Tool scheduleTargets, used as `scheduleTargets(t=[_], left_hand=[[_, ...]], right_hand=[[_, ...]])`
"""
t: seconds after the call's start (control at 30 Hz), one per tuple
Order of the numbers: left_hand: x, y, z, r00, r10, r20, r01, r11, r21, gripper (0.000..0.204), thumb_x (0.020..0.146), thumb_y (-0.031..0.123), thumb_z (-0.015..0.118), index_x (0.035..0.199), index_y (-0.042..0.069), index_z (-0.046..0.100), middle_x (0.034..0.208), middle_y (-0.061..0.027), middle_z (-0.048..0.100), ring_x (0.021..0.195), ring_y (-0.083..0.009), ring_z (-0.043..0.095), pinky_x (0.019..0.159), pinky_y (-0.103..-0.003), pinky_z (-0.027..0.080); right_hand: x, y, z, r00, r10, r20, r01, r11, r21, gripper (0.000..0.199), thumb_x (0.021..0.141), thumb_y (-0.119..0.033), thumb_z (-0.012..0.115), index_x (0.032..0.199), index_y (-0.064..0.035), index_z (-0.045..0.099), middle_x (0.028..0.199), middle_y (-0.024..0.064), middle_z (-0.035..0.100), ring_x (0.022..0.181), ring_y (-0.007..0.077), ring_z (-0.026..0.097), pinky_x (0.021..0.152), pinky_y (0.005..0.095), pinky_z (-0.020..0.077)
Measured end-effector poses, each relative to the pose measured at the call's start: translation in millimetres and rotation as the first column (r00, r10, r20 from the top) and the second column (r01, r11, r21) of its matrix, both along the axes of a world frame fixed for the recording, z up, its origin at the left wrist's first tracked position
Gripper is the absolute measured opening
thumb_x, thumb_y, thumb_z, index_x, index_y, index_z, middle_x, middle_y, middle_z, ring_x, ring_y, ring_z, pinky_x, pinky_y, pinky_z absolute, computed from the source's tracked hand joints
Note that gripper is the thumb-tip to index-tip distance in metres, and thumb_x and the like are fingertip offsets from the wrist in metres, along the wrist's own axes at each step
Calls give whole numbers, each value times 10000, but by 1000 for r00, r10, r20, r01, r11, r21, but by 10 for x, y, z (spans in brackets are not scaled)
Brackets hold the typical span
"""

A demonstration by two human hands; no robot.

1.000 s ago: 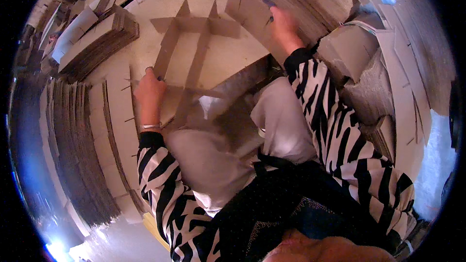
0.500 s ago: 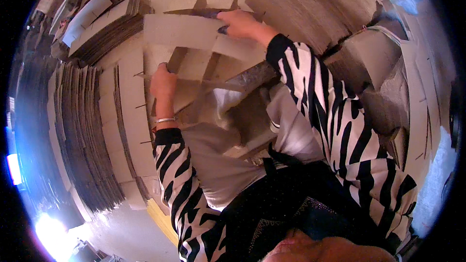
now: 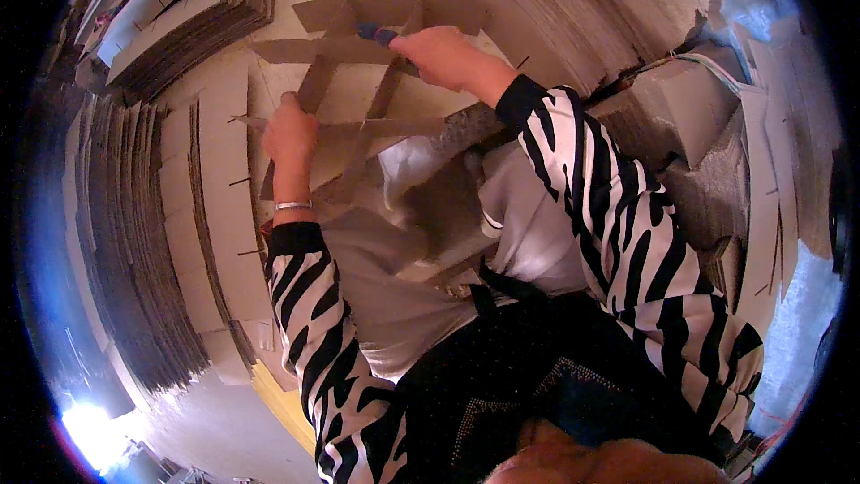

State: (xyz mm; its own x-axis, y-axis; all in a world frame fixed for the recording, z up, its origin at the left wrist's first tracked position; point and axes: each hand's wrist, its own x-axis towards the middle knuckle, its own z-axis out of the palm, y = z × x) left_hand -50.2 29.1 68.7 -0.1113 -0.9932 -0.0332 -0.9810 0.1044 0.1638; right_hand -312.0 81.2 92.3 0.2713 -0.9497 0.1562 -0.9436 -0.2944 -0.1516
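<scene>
A grid of slotted brown cardboard strips, a box divider (image 3: 385,128), stands on edge in front of me. My left hand (image 3: 291,133) is closed on its near left part, where two strips cross. One cross strip (image 3: 300,51) sits across the lengthwise strips in the middle of the grid. At that strip's right part is my right hand (image 3: 439,56), fingers closed on it, with dark blue coverings on the fingertips. Its thumb is hidden. Farther away, another cross strip (image 3: 313,15) stands in the grid.
Stacked cardboard strips (image 3: 193,31) lie at the far left. A long row of cardboard pieces (image 3: 134,242) stands along the left, beside a yellow strip (image 3: 282,403). More cardboard sheets (image 3: 564,31) are at the far right, with a folded cardboard piece (image 3: 685,116) nearer.
The cross strip in my right hand has gone from lying broad side up over the grid to standing on edge across the lengthwise strips. My left hand has shifted slightly left and away.
</scene>
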Motion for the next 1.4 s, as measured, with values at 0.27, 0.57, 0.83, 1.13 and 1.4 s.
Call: scheduleTargets(t=[0.27,0.57,0.83,1.13,1.4], left_hand=[[-28,130,4,991,-50,126,113,817,-566,291,788,187,562,1061,97,603,1029,-144,670,916,-324,658,903,-544,399],[-366,521,-60,889,-435,144,456,870,-186,138,679,158,601,773,130,697,816,-85,688,778,-259,662,863,-482,352],[-450,485,92,869,-485,93,494,861,-120,153,700,155,587,794,126,703,815,-96,686,810,-285,657,841,-470,372],[693,63,629,973,229,10,-227,969,-97,336,782,300,602,1054,114,671,973,-170,669,932,-382,627,800,-467,484],[-710,576,44,833,-364,-418,455,879,142,839,800,251,603,1468,-14,172,1002,-293,637,928,-454,613,811,-494,479]], right_hand=[[43,42,121,998,33,55,-38,995,91,362,730,-48,597,1085,-100,549,880,175,647,905,387,625,704,507,492],[153,-23,39,996,-75,49,73,996,53,449,715,-20,605,1147,-117,537,854,145,649,846,370,629,671,494,489],[97,-37,-228,998,-32,-46,38,989,141,311,747,-89,631,1049,-98,562,872,139,664,866,361,649,683,485,505],[-596,-39,-41,894,-434,110,448,865,-225,217,731,-73,549,930,-64,634,930,170,661,861,374,626,750,462,501],[27,-23,-195,788,-229,571,52,950,309,307,820,-124,490,1094,-78,621,954,208,657,862,365,626,758,424,495]])
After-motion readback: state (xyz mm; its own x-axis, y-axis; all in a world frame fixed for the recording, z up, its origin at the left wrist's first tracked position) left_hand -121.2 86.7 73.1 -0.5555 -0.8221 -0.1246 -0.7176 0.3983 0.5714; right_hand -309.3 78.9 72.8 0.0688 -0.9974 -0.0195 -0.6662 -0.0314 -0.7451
